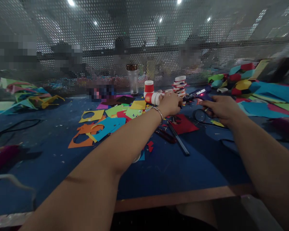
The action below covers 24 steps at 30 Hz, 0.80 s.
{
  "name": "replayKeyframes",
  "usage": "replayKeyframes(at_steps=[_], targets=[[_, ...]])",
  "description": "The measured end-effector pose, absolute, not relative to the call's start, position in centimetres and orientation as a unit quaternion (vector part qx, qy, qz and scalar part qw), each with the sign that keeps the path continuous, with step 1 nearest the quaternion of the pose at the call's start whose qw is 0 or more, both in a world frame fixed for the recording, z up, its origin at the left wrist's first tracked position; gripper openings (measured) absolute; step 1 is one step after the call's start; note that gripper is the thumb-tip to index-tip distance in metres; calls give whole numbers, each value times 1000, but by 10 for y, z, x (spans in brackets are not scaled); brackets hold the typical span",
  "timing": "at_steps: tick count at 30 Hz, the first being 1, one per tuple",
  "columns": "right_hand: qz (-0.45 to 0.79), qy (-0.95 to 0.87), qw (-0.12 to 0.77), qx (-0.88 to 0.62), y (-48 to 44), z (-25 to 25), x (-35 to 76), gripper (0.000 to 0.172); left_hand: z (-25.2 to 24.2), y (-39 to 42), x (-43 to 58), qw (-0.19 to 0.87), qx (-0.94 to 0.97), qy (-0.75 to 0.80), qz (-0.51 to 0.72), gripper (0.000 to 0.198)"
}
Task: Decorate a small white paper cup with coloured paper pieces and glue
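Plastic, likely light and stiff but hot at its nozzle, the glue gun (198,95) sits at one o'clock on the table (183,166), the right hand (220,109) with its grip closed round the handle, the left hand (170,104) fisted, contents hidden.

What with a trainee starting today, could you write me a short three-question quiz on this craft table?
1. True or false: the right hand grips a glue gun showing a red light.
2. Which lies on its side by the left hand? A clear jar; B red-and-white cup; C scissors.
3. What colour is the paper sheet between the forearms?
Key: 1 true; 2 B; 3 red.
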State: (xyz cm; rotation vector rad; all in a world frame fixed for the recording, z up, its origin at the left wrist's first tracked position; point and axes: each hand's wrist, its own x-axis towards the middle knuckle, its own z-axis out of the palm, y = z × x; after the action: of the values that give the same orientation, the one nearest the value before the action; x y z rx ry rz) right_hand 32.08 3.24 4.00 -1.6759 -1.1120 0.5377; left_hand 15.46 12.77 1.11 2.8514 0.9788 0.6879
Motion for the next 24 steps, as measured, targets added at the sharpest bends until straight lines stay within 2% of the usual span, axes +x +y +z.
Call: replayKeyframes(at_steps=[6, 9, 12, 15, 19, 21, 24], targets=[[186, -424, 626, -627, 32, 47, 316, 21, 33, 108, 141, 43, 886, 359, 290, 18], [208, -403, 679, -577, 28, 54, 308, 18, 39, 86, 112, 221, 829, 362, 364, 3], [249, -398, 698, -541, 22, 59, 302, 16, 38, 59, 75, 435, 728, 373, 375, 8], [283, -407, 702, -512, 18, 61, 297, 16, 33, 33, 42, 527, 627, 405, 405, 7], [350, -437, 672, -485, 15, 59, 290, 19, 25, 9, 14, 561, 556, 424, 443, 14], [383, -457, 652, -469, 12, 57, 285, 22, 20, 1, 7, 553, 555, 421, 457, 19], [420, -479, 626, -449, 6, 53, 273, 25, 16, -7, 1, 527, 578, 419, 461, 17]])
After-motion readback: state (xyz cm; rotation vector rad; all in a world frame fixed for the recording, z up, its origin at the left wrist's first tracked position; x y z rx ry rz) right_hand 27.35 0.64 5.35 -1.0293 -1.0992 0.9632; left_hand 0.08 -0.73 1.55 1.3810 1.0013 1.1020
